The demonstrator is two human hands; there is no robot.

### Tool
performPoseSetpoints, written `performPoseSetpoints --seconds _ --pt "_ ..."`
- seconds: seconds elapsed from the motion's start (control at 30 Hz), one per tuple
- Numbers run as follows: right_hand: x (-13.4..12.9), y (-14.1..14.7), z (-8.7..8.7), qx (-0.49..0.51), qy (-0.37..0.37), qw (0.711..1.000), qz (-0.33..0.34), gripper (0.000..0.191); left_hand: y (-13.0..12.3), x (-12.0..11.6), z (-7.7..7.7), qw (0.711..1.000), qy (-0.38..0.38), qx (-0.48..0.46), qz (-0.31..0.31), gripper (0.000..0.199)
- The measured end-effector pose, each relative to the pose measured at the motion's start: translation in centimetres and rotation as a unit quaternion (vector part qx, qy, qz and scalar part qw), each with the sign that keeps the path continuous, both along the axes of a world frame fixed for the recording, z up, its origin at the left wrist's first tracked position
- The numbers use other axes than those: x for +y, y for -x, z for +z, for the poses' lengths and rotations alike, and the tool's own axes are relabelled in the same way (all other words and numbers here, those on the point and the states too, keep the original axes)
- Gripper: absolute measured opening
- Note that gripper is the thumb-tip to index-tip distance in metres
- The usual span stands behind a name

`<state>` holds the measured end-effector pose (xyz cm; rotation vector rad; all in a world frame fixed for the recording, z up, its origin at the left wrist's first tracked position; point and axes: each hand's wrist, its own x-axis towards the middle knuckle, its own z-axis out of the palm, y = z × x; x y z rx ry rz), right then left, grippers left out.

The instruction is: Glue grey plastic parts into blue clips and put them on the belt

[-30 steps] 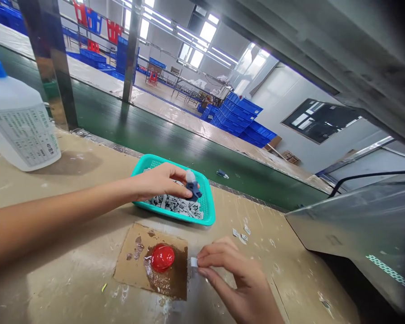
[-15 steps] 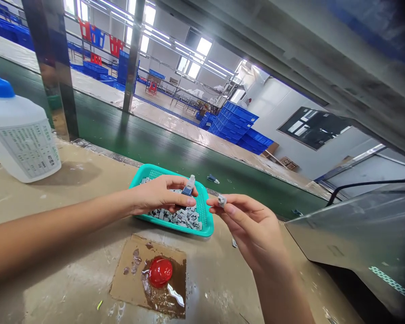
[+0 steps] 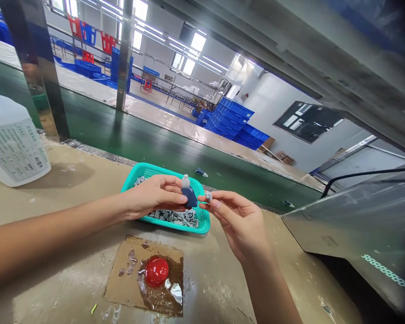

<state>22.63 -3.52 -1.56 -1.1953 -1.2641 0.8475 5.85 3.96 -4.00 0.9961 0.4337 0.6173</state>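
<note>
My left hand (image 3: 155, 196) is closed on a dark blue plastic piece (image 3: 189, 197) with a translucent white nozzle-like end pointing up. Close to its right side, my right hand (image 3: 238, 220) pinches a small light-grey plastic part (image 3: 208, 196) between thumb and fingertips. The two pieces are near each other, with a small gap visible. Behind and below the hands stands a teal basket (image 3: 202, 227) holding many small grey parts (image 3: 175, 218). A red rounded object (image 3: 156, 271), wet and shiny, rests on a cardboard square (image 3: 118, 283) nearer to me.
A white bottle (image 3: 15, 139) with a printed label stands at left. Beyond the bench, a green conveyor belt (image 3: 148, 150) carries blue-and-white pieces (image 3: 201, 172). A metal panel (image 3: 351, 225) rises at right. Stacked blue crates (image 3: 229, 119) stand farther back.
The blue piece in my left hand has turned, showing its broad side. My right hand has moved left with the grey part, nearer the blue piece. The whole view has shifted slightly.
</note>
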Motion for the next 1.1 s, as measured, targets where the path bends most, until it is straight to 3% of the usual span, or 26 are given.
performPoseSetpoints --seconds 0.17,0.43,0.6,0.87,0.97,1.1 --pt "0.0 0.4 -0.4 -0.088 -0.035 0.995 -0.029 0.008 -0.1 0.2 -0.6 0.997 -0.075 0.009 -0.012 0.015" --pt "-0.2 0.7 -0.3 -0.170 -0.078 0.982 -0.034 0.004 0.0 -0.1 -0.6 0.995 -0.100 0.022 -0.004 0.017" --pt "-0.5 1.0 -0.5 -0.215 -0.131 0.967 -0.029 0.011 -0.3 -0.6 -0.5 0.994 -0.104 0.009 0.042 0.018" --pt "-0.6 2.8 -2.0 -0.406 -0.253 0.875 -0.073 0.026 -0.8 -1.3 -0.3 0.995 -0.015 -0.086 0.049 0.023" --pt "-0.5 2.6 -2.3 -0.363 -0.231 0.901 -0.062 0.030 -0.6 -0.6 -0.1 0.995 -0.015 -0.089 0.037 0.020" --pt "0.1 0.9 -2.5 -0.285 -0.171 0.941 -0.065 0.032 -0.3 0.4 0.1 0.993 -0.023 -0.088 0.071 0.017"
